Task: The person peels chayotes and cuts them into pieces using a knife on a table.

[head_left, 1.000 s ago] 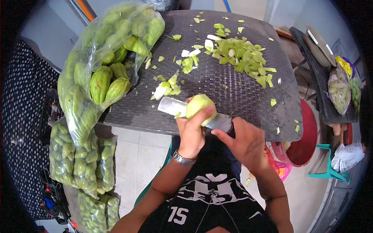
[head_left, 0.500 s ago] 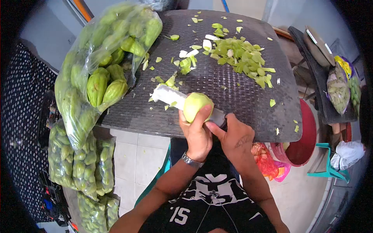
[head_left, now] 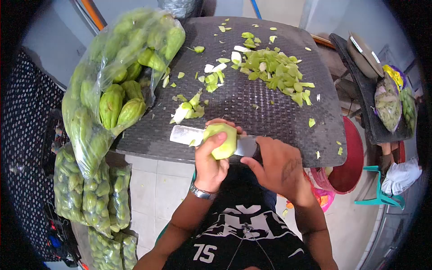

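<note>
My left hand (head_left: 210, 164), with a metal watch at the wrist, holds a pale green peeled vegetable (head_left: 223, 143) over the table's near edge. My right hand (head_left: 280, 165) is closed round the handle of a wide-bladed knife (head_left: 185, 134). The blade lies across behind the vegetable, with its end showing on the left. Cut green pieces (head_left: 276, 72) form a pile farther back on the dark woven table (head_left: 252, 101). Smaller trimmings (head_left: 191, 108) lie just beyond the blade. A large clear bag of green vegetables (head_left: 112, 85) rests open on the table's left side.
More bagged vegetables (head_left: 83, 193) stand below left. At the right are a red tub (head_left: 353, 157), a teal stool (head_left: 378, 198) with a white bag (head_left: 402, 177), and a dark side table (head_left: 360, 99) bearing a bowl (head_left: 363, 56) and bags.
The vegetable, knife and both hands have shifted down and left relative to the table since half a second ago. The vegetable has turned in my left hand, and the blade lies more level.
</note>
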A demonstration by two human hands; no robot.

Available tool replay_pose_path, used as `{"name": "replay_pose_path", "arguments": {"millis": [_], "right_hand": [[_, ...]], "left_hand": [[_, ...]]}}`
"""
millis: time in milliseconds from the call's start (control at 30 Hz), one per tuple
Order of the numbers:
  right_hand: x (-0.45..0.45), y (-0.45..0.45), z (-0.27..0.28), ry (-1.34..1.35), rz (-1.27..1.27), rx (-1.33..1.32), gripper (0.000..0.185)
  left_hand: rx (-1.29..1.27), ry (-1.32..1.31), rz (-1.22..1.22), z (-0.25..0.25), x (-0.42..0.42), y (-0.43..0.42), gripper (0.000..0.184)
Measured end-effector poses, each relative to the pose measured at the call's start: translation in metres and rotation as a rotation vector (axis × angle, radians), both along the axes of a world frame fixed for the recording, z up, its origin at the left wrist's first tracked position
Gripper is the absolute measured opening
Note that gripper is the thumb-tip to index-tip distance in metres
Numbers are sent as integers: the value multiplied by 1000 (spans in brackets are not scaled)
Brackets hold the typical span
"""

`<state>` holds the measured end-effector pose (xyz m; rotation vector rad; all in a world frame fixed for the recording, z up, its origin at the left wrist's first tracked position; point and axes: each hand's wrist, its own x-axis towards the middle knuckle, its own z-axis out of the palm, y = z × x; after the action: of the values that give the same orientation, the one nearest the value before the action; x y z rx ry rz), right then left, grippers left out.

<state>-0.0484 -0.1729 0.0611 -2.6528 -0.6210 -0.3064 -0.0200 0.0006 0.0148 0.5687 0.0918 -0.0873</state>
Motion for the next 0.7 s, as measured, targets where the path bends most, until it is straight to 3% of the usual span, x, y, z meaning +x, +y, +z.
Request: {"name": "replay_pose_path", "arguments": {"millis": [67, 167, 500, 533, 567, 633, 700], "right_hand": [[-1, 0, -3, -57, 36, -40, 46], [-4, 3, 2, -47, 14, -66, 46], [-10, 46, -24, -57, -170, 98, 43], [-8, 49, -26, -52, -172, 142, 43], [-5, 51, -26, -48, -174, 187, 42], [3, 43, -24, -135, -154, 98, 42], [7, 32, -22, -180, -129, 24, 42]], "left_hand": [[-26, -23, 16, -3, 3, 3, 35], [144, 20, 19, -10, 2, 7, 43], [-13, 72, 311, -9, 0, -18, 35], [159, 57, 314, -7, -5, -20, 33], [388, -92, 314, -6, -8, -21, 34], [141, 7, 226, -3, -2, -15, 34], [199, 47, 57, 1, 7, 4, 34]]}}
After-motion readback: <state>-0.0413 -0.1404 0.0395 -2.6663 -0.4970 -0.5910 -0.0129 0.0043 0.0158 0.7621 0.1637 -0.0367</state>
